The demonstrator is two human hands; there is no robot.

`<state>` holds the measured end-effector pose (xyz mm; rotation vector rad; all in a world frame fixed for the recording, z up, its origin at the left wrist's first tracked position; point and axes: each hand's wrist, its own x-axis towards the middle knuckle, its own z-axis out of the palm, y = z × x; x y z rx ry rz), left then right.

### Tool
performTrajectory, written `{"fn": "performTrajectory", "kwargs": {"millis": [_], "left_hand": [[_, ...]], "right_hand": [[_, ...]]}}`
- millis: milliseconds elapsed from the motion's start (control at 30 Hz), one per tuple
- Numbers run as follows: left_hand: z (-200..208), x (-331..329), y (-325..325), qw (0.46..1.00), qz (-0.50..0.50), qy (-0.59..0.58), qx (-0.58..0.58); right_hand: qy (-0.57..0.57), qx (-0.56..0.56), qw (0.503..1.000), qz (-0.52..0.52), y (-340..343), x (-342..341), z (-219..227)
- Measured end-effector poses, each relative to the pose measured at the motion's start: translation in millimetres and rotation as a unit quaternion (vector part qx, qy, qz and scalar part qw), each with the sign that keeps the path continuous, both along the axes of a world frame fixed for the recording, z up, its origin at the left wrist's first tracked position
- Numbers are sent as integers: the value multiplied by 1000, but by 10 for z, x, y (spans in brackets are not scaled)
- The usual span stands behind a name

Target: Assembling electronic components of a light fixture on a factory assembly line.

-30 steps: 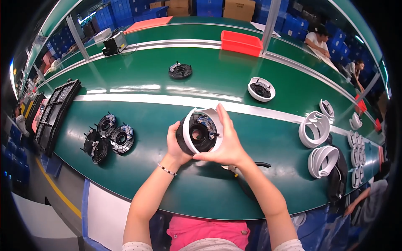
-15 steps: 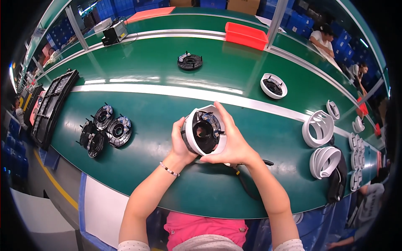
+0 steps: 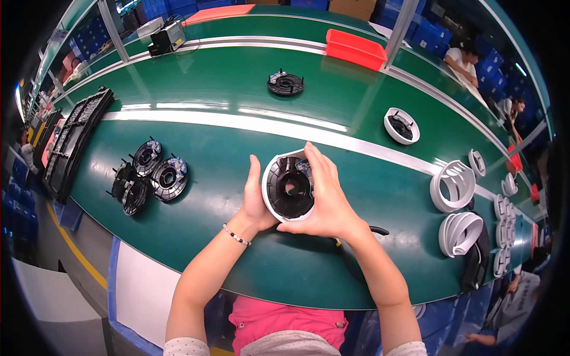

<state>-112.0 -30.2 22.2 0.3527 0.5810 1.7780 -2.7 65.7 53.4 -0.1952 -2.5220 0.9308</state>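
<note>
Over the near part of the green bench I hold a white plastic ring housing (image 3: 268, 204) with a round black disc (image 3: 278, 188) inside it. The disc has a central hole and a blue circuit board (image 3: 303, 168), partly covered by my fingers. My right hand (image 3: 329, 204) is closed round the housing's right side, thumb along the lower rim. My left hand (image 3: 256, 202) supports the lower left side; its thumb stands up apart from the rim and its other fingers are hidden behind. Beneath my right wrist lies a black-handled hand tool (image 3: 349, 261) with yellow marks, mostly covered.
Several black discs with boards (image 3: 169, 178) lie at left beside a long black rack (image 3: 80, 142). Ahead are another disc (image 3: 285, 84), a white ring with a disc (image 3: 402, 126) and a red tray (image 3: 355, 50). White rings (image 3: 452, 185) are stacked at right; people sit beyond.
The disc and housing have turned slightly, so the board now sits nearer my right fingers. My left thumb has lifted off the rim. The view has shifted a little.
</note>
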Motion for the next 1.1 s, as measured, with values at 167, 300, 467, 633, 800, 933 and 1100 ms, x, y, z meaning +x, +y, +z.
{"fn": "performTrajectory", "kwargs": {"millis": [167, 300, 467, 633, 800, 933, 1100], "left_hand": [[-12, -31, -38, 999, -25, 27, 3], [-117, -73, -85, 998, -37, 31, 49], [87, -31, -84, 995, 23, 6, 102], [169, -386, 251, 998, 36, -33, -47], [-95, -1188, 877, 984, 155, 41, -74], [-477, -2241, 952, 978, 178, 78, -82], [-1089, -3809, 992, 884, 353, 234, -198]], "right_hand": [[-21, 16, 999, 35, 20, 21, 76], [-12, 24, 998, 49, 38, 9, 67], [115, 55, 992, 2, -48, -43, -108], [117, 31, 992, -36, 96, 102, -201], [122, 190, 953, -204, 369, 1186, 131], [84, 283, 862, -412, 746, 2059, 44], [87, 325, 773, -538, 1008, 2785, -31]]}}
